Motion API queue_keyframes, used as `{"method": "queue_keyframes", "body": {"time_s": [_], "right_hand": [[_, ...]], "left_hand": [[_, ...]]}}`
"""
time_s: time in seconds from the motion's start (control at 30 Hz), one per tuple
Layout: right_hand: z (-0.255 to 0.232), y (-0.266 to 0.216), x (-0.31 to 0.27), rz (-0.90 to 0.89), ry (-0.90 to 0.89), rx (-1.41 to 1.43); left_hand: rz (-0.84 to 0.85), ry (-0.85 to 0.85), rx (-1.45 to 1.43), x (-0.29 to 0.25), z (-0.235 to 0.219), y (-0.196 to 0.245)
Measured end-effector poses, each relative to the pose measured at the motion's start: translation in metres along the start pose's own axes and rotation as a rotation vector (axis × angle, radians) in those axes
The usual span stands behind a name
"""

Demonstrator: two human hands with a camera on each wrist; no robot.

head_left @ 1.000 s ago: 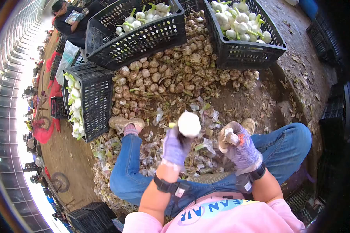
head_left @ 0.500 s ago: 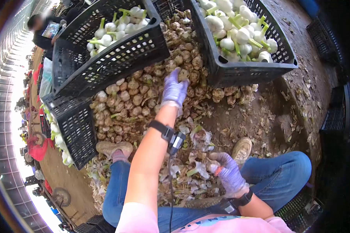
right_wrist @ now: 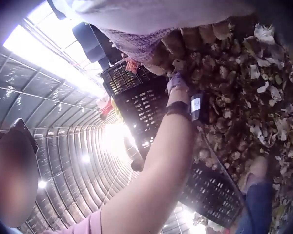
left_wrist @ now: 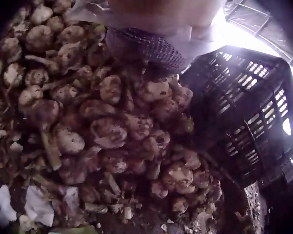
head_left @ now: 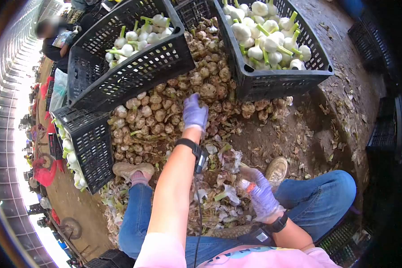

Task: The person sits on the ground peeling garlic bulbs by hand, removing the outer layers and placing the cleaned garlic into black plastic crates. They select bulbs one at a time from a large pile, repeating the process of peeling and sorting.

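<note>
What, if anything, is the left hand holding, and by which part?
It cannot be told: the left hand is at the soil-stained garlic, with any grip unclear.

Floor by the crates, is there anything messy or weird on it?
Yes, it looks messy: torn garlic skins are scattered between the shoes, and dirty garlic lies in a loose heap beside the crates instead of inside. Nothing looks clearly broken.
</note>
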State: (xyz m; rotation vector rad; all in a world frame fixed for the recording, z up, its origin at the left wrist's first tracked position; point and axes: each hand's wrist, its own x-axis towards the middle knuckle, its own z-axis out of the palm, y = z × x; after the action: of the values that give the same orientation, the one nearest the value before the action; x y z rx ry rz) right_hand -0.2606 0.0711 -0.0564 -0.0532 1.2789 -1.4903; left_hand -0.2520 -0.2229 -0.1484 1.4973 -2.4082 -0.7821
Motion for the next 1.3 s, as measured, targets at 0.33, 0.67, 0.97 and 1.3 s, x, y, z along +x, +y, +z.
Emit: {"method": "queue_keyframes", "body": {"time_s": [0.33,0.67,0.97,1.3], "right_hand": [[0.012,0.021,0.007,0.039,0.048,-0.083],[0.008,0.01,0.002,0.05,-0.036,0.053],[0.032,0.003,-0.031,-0.25,-0.074,-0.158],[0.057,-0.016,-0.084,-0.153,-0.196,-0.048]], "left_hand": [[-0.032,-0.277,0.318,0.039,0.026,0.051],[0.069,-0.216,0.258,-0.041,0.002,-0.008],[0.132,-0.281,-0.794,-0.245,-0.126,0.015],[0.624,-0.005,-0.274,-0.31,-0.168,0.031]]}}
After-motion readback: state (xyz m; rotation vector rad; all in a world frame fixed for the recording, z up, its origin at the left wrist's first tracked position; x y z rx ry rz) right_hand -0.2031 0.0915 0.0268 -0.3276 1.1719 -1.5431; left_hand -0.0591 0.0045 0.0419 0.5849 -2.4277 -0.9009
